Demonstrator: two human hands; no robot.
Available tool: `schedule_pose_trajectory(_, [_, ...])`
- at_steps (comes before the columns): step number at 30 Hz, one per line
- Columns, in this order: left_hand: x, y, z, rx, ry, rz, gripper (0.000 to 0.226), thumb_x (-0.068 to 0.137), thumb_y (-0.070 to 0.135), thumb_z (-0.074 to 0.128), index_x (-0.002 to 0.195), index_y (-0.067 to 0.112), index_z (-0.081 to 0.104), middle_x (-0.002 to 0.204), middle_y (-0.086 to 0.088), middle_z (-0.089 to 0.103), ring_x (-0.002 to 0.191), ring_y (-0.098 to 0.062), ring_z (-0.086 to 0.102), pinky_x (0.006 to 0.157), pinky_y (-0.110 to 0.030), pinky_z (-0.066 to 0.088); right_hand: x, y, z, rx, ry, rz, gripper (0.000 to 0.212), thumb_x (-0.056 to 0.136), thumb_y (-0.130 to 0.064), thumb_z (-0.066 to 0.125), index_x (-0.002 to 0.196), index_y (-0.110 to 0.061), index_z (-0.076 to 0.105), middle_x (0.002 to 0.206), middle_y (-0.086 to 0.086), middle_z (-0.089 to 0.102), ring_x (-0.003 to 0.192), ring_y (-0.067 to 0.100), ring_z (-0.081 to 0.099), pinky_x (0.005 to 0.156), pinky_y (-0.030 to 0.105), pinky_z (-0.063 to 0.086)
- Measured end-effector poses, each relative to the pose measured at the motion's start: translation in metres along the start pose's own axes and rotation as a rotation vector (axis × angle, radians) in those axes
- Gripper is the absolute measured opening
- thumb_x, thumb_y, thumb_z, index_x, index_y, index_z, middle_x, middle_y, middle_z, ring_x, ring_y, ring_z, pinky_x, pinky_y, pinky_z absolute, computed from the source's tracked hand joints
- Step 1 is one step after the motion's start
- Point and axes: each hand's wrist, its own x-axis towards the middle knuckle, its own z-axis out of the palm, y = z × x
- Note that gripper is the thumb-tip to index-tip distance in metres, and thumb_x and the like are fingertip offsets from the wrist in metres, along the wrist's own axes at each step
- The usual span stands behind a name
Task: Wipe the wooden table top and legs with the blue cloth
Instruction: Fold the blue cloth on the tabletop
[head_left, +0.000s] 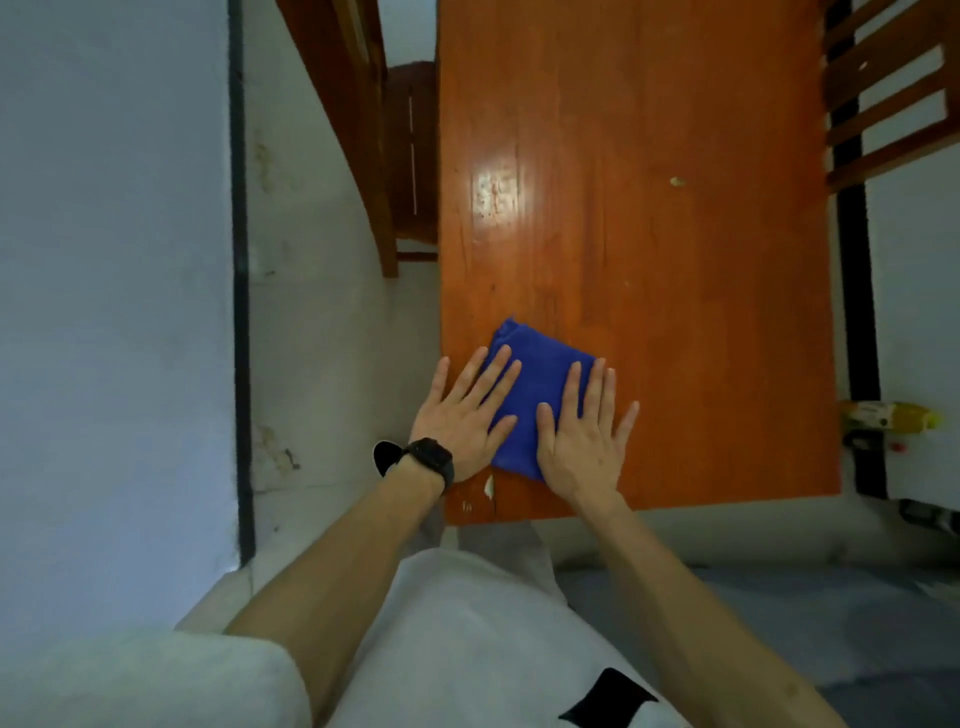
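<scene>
Pressing our left hand (462, 415) and right hand (582, 431) flat, fingers spread, on the folded blue cloth (535, 384) at the table top's (675, 286) near-left corner, we should sweep in long overlapping strokes.

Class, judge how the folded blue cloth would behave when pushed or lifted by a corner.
The folded blue cloth looks soft, so lifted it would probably droop and unfold. On the glossy wooden table top it likely slides easily under the flat left hand and right hand.
</scene>
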Motion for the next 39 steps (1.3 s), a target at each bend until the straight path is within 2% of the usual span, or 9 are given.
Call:
schedule_pose_trajectory(2, [-0.01, 0.01, -0.004, -0.093, 0.004, -0.083, 0.07, 0.101, 0.053, 0.018, 0.154, 0.022, -0.014, 0.162, 0.003, -0.019, 0.15, -0.017, -0.015, 0.12, -0.049, -0.01, -0.012, 0.003, -0.009, 0.104, 0.047, 0.233, 0.077, 0.098, -0.059, 0.029, 0.157, -0.014, 0.01, 0.164, 0.014, 0.007, 0.151, 0.029, 0.007, 0.119, 0.058, 0.011])
schedule_pose_trajectory(6, [-0.033, 0.028, -0.02, -0.289, 0.12, -0.354, 0.061, 0.095, 0.048, 0.046, 0.144, 0.015, 0.033, 0.145, -0.009, 0.039, 0.13, -0.027, 0.041, 0.105, -0.045, 0.041, -0.043, 0.001, -0.033, 0.399, 0.024, 0.395, 0.066, 0.091, -0.053, 0.055, 0.14, -0.014, 0.037, 0.139, 0.011, 0.044, 0.123, 0.029, 0.047, 0.097, 0.044, 0.044])
schedule_pose_trajectory(10, [-0.037, 0.04, -0.027, -0.501, 0.056, -0.656, 0.043, 0.091, 0.038, 0.059, 0.123, 0.012, 0.044, 0.123, -0.012, 0.054, 0.112, -0.031, 0.053, 0.091, -0.047, 0.05, -0.05, -0.012, -0.039, 0.811, -0.324, 0.643, 0.043, 0.087, -0.045, 0.068, 0.112, -0.014, 0.052, 0.108, 0.002, 0.062, 0.095, 0.022, 0.061, 0.078, 0.033, 0.049])
schedule_pose_trajectory(15, [-0.031, 0.028, -0.019, -0.564, -0.091, -0.81, 0.047, 0.076, 0.054, 0.053, 0.102, 0.016, 0.062, 0.106, -0.007, 0.065, 0.097, -0.031, 0.061, 0.083, -0.046, 0.055, -0.05, -0.01, -0.039, 1.141, -0.409, 0.689, 0.018, 0.088, -0.026, 0.07, 0.085, -0.012, 0.061, 0.09, 0.005, 0.066, 0.075, 0.017, 0.062, 0.061, 0.03, 0.05])
schedule_pose_trajectory(20, [-0.058, 0.041, -0.021, -0.82, -0.1, -0.817, 0.021, 0.077, 0.039, 0.059, 0.073, 0.019, 0.056, 0.079, -0.004, 0.063, 0.078, -0.03, 0.064, 0.077, -0.043, 0.057, -0.068, 0.012, -0.038, 1.209, -0.513, 0.649, 0.021, 0.089, -0.025, 0.071, 0.094, -0.011, 0.057, 0.097, 0.009, 0.066, 0.074, 0.021, 0.066, 0.075, 0.042, 0.058])
schedule_pose_trajectory(23, [-0.088, 0.058, -0.019, -1.128, -0.081, -0.919, 0.029, 0.077, 0.032, 0.07, 0.092, 0.015, 0.053, 0.099, -0.008, 0.064, 0.085, -0.026, 0.066, 0.074, -0.043, 0.06, -0.088, 0.033, -0.037, 1.217, -0.484, 0.623, 0.028, 0.089, -0.026, 0.071, 0.104, -0.014, 0.051, 0.101, 0.009, 0.062, 0.077, 0.02, 0.065, 0.063, 0.034, 0.059])
schedule_pose_trajectory(27, [-0.129, 0.088, -0.021, -1.359, 0.065, -0.835, 0.044, 0.092, 0.013, 0.063, 0.128, 0.022, 0.038, 0.116, -0.009, 0.057, 0.083, -0.022, 0.065, 0.047, -0.014, 0.048, -0.114, 0.057, -0.03, 1.213, -0.487, 0.475, 0.011, 0.093, -0.018, 0.06, 0.098, -0.025, 0.053, 0.094, 0.015, 0.067, 0.059, 0.02, 0.06, 0.05, 0.029, 0.049])
schedule_pose_trajectory(35, [-0.147, 0.105, -0.026, -1.233, -0.109, -0.661, 0.038, 0.088, -0.003, 0.053, 0.12, 0.018, 0.062, 0.117, -0.001, 0.058, 0.086, -0.014, 0.061, 0.061, -0.015, 0.048, -0.123, 0.083, -0.036, 1.228, -0.743, 0.254, 0.042, 0.081, 0.009, 0.049, 0.111, -0.015, 0.066, 0.103, 0.013, 0.07, 0.075, 0.028, 0.071, 0.066, 0.036, 0.055])
schedule_pose_trajectory(39, [-0.129, 0.09, -0.028, -0.899, -0.099, -0.486, 0.021, 0.092, 0.022, 0.065, 0.113, 0.02, 0.062, 0.101, 0.008, 0.06, 0.084, -0.006, 0.059, 0.06, -0.007, 0.044, -0.108, 0.083, -0.029, 0.982, -0.511, 0.042, 0.016, 0.088, -0.044, 0.067, 0.099, -0.033, 0.07, 0.092, -0.005, 0.069, 0.086, 0.019, 0.065, 0.079, 0.041, 0.055])
